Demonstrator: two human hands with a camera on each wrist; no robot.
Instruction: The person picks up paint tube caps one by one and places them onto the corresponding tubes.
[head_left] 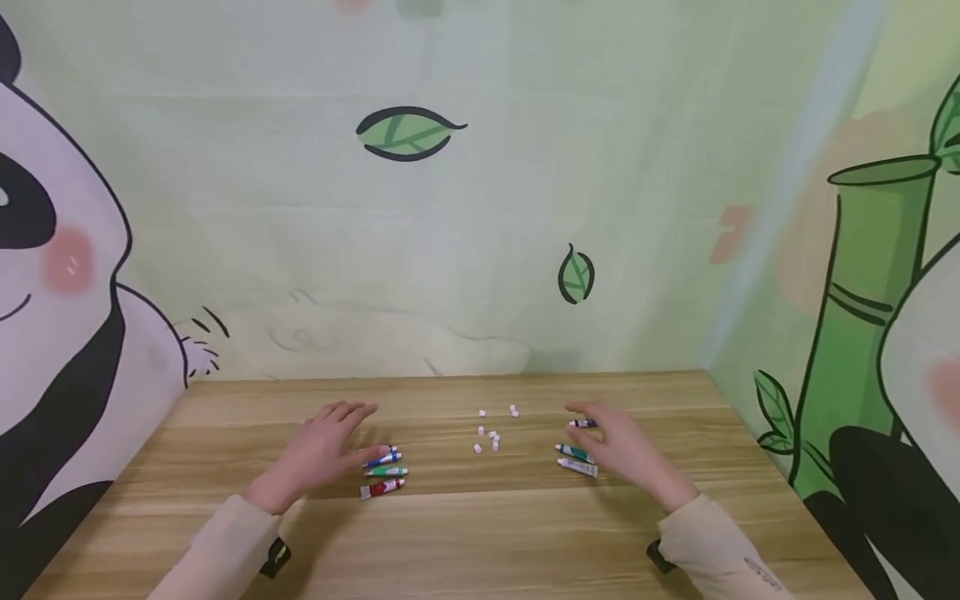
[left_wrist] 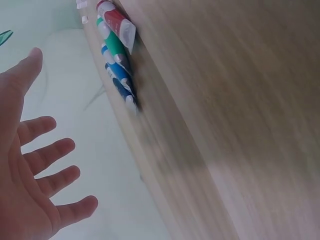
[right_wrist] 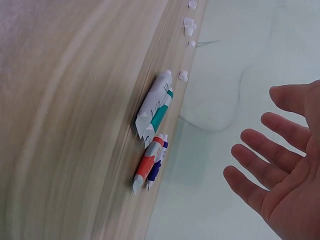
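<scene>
My left hand (head_left: 318,454) hovers with spread fingers over the left of the table, holding nothing. Beside its thumb lie several small paint tubes: a red tube (head_left: 382,489), a green tube (head_left: 386,472), a blue tube (head_left: 384,459) and a dark blue tube (left_wrist: 120,86). On the other side my right hand (head_left: 622,450), also empty with fingers apart, is above a white tube (head_left: 577,467), a green tube (head_left: 574,453), a purple tube (head_left: 583,423) and an orange tube (right_wrist: 148,162). From the head camera, the right hand hides the orange one.
Several small white caps (head_left: 495,445) are scattered on the wooden table (head_left: 450,542) between the two groups of tubes. Behind the table hangs a green backdrop (head_left: 300,183) printed with pandas, leaves and bamboo.
</scene>
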